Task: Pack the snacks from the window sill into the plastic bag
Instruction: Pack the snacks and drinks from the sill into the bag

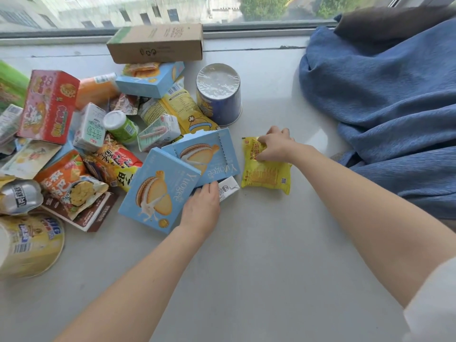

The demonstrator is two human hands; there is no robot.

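Observation:
A heap of snacks covers the left of the grey window sill [246, 267]. My right hand [276, 146] pinches the top of a yellow snack packet [267, 175] lying flat on the sill. My left hand [201, 209] grips a small white carton [229, 190] that pokes out from under two light blue biscuit boxes [158, 191]. The second blue box [209, 154] lies opened, partly over the first. No plastic bag is in view.
An upturned blue cup tub [219, 95] and a brown cardboard box [158, 43] stand behind the hands. A red box [48, 106], drink cartons, packets and a yellow tub [29, 245] crowd the left. Blue cloth [385, 114] is bunched on the right, under the window.

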